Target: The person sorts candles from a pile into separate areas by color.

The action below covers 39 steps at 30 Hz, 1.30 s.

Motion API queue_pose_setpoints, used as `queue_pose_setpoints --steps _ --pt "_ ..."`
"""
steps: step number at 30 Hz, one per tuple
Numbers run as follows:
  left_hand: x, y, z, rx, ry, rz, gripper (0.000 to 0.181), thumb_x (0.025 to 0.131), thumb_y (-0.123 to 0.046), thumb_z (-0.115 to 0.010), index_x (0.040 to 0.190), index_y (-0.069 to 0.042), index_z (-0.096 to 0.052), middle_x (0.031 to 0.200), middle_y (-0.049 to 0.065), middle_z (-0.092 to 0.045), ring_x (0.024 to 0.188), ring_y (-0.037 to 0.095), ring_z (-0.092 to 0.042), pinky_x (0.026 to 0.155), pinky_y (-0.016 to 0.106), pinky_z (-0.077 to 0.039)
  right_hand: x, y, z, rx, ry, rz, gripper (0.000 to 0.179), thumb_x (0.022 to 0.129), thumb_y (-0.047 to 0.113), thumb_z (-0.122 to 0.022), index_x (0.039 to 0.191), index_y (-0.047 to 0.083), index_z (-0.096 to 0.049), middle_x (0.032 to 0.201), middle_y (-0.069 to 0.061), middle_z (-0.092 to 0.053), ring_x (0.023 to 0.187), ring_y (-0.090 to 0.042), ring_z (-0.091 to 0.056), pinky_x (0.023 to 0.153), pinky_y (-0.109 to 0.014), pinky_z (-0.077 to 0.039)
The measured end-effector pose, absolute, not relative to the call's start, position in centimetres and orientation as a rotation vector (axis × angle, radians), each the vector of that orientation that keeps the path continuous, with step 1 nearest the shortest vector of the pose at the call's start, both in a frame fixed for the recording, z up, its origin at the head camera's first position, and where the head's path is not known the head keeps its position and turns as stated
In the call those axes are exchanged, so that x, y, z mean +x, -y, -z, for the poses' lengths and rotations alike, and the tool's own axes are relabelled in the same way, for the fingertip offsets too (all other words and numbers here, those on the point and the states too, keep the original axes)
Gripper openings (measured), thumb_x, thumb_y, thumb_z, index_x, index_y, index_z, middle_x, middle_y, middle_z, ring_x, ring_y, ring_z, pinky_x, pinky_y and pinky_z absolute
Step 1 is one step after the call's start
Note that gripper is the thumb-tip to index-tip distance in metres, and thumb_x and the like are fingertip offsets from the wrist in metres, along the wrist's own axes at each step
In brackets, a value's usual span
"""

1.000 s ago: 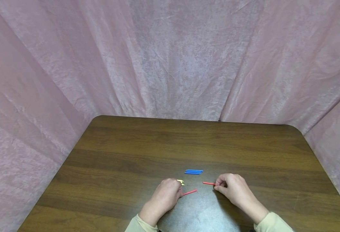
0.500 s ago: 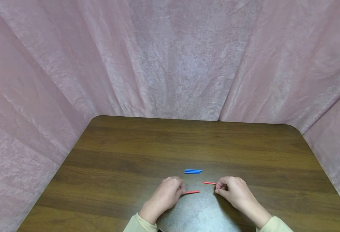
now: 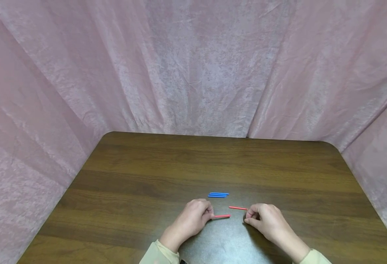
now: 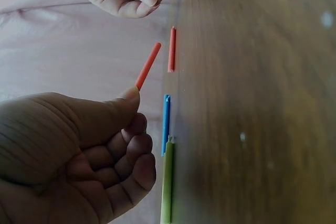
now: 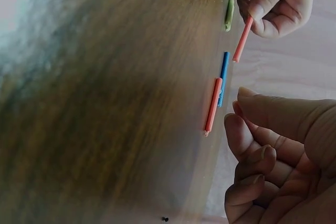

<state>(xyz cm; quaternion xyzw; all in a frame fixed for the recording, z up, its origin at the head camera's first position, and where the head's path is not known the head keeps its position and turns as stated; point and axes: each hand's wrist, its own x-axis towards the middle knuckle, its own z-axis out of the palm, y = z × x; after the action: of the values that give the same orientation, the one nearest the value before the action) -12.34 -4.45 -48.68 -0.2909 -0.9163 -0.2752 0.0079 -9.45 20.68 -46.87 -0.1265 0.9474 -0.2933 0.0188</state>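
Observation:
My left hand [image 3: 191, 217] pinches a thin red candle [image 3: 222, 216] by one end between thumb and fingers; its free end points right, raised over the table. A second red candle [image 3: 237, 208] lies on the table, its right end overlapped by my right hand [image 3: 268, 220] in the head view. Both wrist views put that hand above this candle, fingers loosely curled, nothing visible in them. Behind lie several blue candles [image 3: 218, 195] side by side. Yellow-green candles [image 4: 167, 182] lie beside my left hand, which hides them from the head view.
The brown wooden table [image 3: 140, 165] has rounded far corners. A pink velvety curtain [image 3: 200, 73] hangs behind it and at both sides.
My left hand has shifted a little right and away, turning its red candle nearly level with the table's far edge. It now covers the yellow-green candles. My right hand has barely moved.

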Motion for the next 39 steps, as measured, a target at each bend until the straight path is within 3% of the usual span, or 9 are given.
queue_pose_setpoints --steps 19,29,39 --pt "-13.3 2.9 48.9 -0.94 2.89 1.034 0.019 0.084 -0.011 -0.074 0.07 -0.017 -0.062 0.067 -0.013 -0.049 0.062 0.0 -0.043 0.059 0.017 -0.037 -8.8 -20.9 47.5 -0.445 -2.918 0.946 0.023 0.077 0.015 -0.08 0.069 0.026 -0.062 0.064 0.022 -0.052 0.062 0.006 -0.046 0.061 -0.023 -0.042" --pt "-13.8 2.0 48.6 -0.98 2.908 0.937 0.019 0.084 -0.015 -0.074 0.069 -0.019 -0.063 0.065 -0.015 -0.05 0.067 0.0 -0.047 0.068 0.02 -0.041 -8.1 -20.9 47.8 -0.468 -2.902 0.965 0.021 0.076 0.017 -0.08 0.069 0.025 -0.063 0.064 0.022 -0.052 0.061 0.006 -0.046 0.06 -0.023 -0.041" --pt "-14.2 0.8 48.7 -0.996 2.931 0.887 0.02 0.084 -0.016 -0.074 0.068 -0.02 -0.062 0.068 -0.016 -0.052 0.068 -0.001 -0.049 0.068 0.019 -0.042 -7.6 -20.7 47.9 -0.49 -2.88 0.991 0.021 0.077 0.017 -0.08 0.069 0.025 -0.062 0.064 0.022 -0.052 0.061 0.006 -0.047 0.059 -0.023 -0.041"
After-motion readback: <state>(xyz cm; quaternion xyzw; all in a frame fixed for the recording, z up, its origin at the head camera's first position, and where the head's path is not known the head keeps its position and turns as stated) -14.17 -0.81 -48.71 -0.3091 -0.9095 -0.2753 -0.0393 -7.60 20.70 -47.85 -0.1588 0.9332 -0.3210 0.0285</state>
